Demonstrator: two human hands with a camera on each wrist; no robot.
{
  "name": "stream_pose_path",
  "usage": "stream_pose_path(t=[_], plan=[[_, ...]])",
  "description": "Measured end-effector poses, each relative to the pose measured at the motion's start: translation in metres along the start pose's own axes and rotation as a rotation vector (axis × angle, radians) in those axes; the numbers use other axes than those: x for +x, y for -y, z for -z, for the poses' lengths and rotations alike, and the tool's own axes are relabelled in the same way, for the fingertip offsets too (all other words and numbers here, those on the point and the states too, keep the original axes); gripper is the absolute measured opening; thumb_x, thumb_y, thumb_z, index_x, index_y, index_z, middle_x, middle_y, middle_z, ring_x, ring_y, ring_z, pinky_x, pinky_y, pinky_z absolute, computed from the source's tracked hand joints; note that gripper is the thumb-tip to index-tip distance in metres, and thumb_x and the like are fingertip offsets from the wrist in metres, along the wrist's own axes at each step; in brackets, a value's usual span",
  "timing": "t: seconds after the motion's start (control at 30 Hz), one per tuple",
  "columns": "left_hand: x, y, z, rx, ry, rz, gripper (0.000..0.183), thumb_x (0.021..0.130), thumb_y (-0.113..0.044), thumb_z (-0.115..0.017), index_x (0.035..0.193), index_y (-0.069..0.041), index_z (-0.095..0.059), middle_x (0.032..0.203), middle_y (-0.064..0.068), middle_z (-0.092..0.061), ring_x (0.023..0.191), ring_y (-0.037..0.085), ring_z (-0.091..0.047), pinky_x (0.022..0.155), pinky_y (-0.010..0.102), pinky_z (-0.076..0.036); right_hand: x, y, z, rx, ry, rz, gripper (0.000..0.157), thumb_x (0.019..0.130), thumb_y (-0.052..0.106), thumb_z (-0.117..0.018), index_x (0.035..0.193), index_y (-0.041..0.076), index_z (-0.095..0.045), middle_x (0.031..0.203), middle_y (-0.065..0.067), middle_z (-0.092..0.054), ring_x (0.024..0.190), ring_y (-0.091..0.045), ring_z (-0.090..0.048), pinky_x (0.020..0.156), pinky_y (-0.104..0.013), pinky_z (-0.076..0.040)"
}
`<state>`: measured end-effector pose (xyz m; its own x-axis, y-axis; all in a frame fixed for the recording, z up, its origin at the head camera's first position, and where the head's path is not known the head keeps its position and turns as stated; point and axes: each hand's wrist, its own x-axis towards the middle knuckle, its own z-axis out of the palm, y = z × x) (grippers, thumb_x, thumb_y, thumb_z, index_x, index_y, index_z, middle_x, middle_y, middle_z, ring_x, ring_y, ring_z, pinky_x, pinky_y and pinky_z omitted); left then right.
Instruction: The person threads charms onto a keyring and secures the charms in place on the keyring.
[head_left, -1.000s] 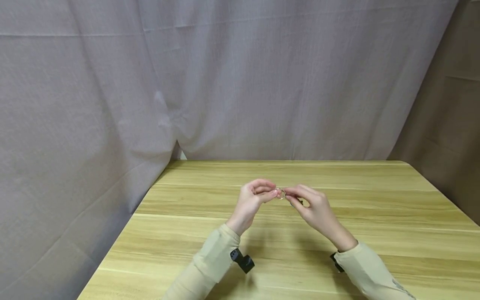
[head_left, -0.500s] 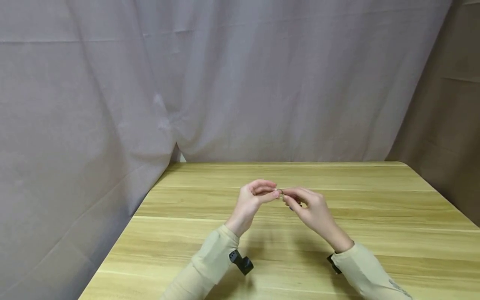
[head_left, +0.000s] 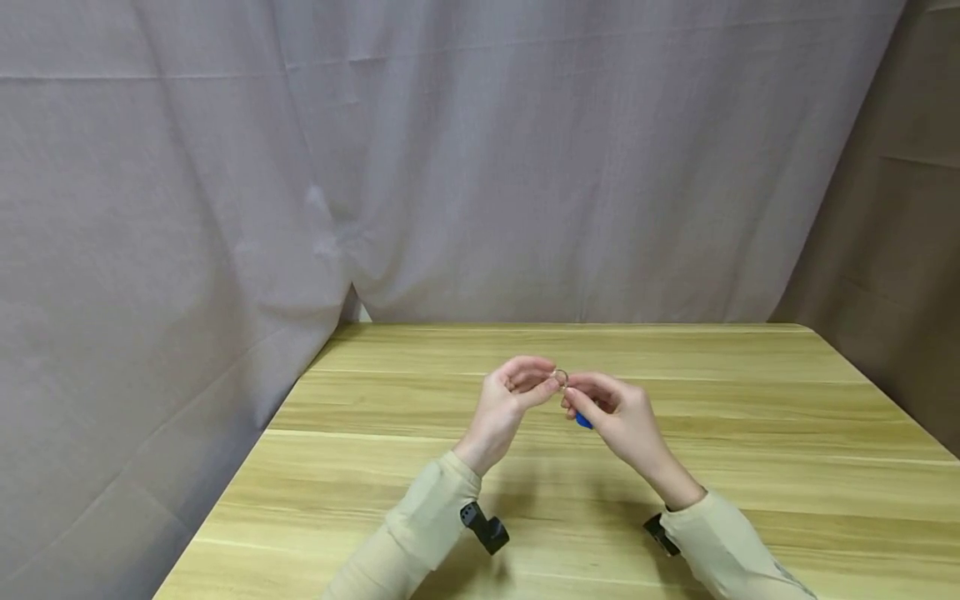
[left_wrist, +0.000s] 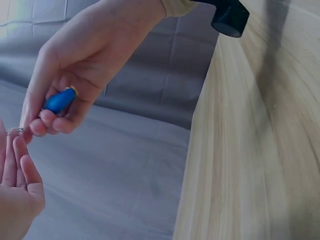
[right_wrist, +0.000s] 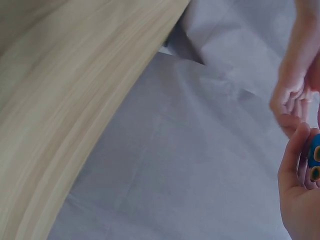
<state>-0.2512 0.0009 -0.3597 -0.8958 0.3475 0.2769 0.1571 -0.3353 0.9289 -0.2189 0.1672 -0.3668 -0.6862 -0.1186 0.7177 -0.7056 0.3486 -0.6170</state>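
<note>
Above the table, both hands meet at a small metal key ring [head_left: 561, 377]. My left hand [head_left: 504, 404] pinches its left side between thumb and fingertips. The thumb and index finger of my right hand [head_left: 626, 417] pinch at the ring's lower right. Under the right hand's curled fingers shows a blue charm [head_left: 583, 421], partly hidden. Seen in the left wrist view, the blue charm [left_wrist: 60, 101] is rounded and long, with an orange rim at one end, held against the right palm. In the right wrist view, orange-rimmed dark spots mark the charm [right_wrist: 315, 152], cut off by the frame's edge.
The wood-grain table [head_left: 420, 517] spreads beneath both arms. Grey cloth [head_left: 480, 167] hangs behind it and along the left, with a darker brown cloth [head_left: 885, 250] at the right. Black cameras [head_left: 486, 528] sit on both wrists.
The ring has turned between the fingertips and now stands slightly higher. My right hand has tilted, bringing more of the blue charm into sight below its fingers. The left hand has barely moved.
</note>
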Motion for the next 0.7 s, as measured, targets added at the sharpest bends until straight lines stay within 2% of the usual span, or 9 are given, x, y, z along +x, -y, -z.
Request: stream_pose_path(t=[0.1,0.2,0.33,0.43,0.57,0.7], plan=[[-0.0001,0.0016,0.0005,0.006,-0.017,0.003,0.009,0.089,-0.005,-0.067,0.097,-0.008,-0.069,0.085,-0.013,-0.070,0.088,0.004,-0.065,0.091,0.026,-0.048,0.0014,0.0035,-0.0003,0.004,-0.001,-0.016,0.013,0.086,-0.009,-0.064,0.099,-0.007,-0.068,0.077,-0.018,-0.071,0.064,-0.001,-0.066,0.056,-0.017,-0.054],[-0.0007,0.0025,0.0014,0.017,-0.036,0.017,0.005,0.090,-0.009,-0.066,0.091,-0.012,-0.071,0.084,-0.013,-0.070,0.086,0.005,-0.063,0.090,0.026,-0.046,0.0032,0.0026,-0.0011,-0.072,-0.004,0.064,0.015,0.084,-0.011,-0.066,0.097,-0.005,-0.069,0.076,-0.015,-0.072,0.064,-0.001,-0.065,0.058,-0.014,-0.053],[-0.0019,0.0040,0.0020,0.024,-0.052,0.035,0.011,0.090,-0.006,-0.066,0.097,0.002,-0.070,0.082,-0.013,-0.069,0.083,0.005,-0.063,0.087,0.026,-0.047,0.0033,-0.0018,-0.0022,-0.187,-0.006,0.207,0.017,0.079,-0.013,-0.069,0.095,-0.005,-0.070,0.075,-0.013,-0.071,0.065,-0.002,-0.064,0.060,-0.010,-0.052],[-0.0026,0.0045,0.0020,0.033,-0.061,0.047,0.022,0.089,-0.005,-0.066,0.103,0.012,-0.065,0.081,-0.013,-0.069,0.082,0.005,-0.063,0.086,0.026,-0.048,0.0021,-0.0046,-0.0025,-0.241,-0.003,0.266,0.016,0.080,-0.011,-0.069,0.095,-0.006,-0.069,0.076,-0.015,-0.070,0.066,-0.005,-0.064,0.060,-0.008,-0.051],[-0.0027,0.0043,0.0023,0.053,-0.063,0.057,0.024,0.090,-0.008,-0.066,0.103,0.013,-0.064,0.080,-0.012,-0.068,0.082,0.005,-0.062,0.085,0.025,-0.048,0.0015,-0.0043,-0.0021,-0.285,-0.005,0.308,0.020,0.078,-0.014,-0.069,0.096,-0.005,-0.070,0.078,-0.013,-0.071,0.066,-0.008,-0.065,0.060,-0.009,-0.050],[-0.0021,0.0040,0.0024,0.090,-0.066,0.056,0.027,0.092,-0.010,-0.064,0.101,0.015,-0.063,0.077,-0.012,-0.066,0.079,0.004,-0.059,0.080,0.024,-0.046,0.0019,-0.0023,-0.0015,-0.310,-0.014,0.341,0.029,0.072,-0.019,-0.070,0.095,-0.002,-0.071,0.077,-0.007,-0.071,0.064,-0.008,-0.063,0.059,-0.009,-0.049]])
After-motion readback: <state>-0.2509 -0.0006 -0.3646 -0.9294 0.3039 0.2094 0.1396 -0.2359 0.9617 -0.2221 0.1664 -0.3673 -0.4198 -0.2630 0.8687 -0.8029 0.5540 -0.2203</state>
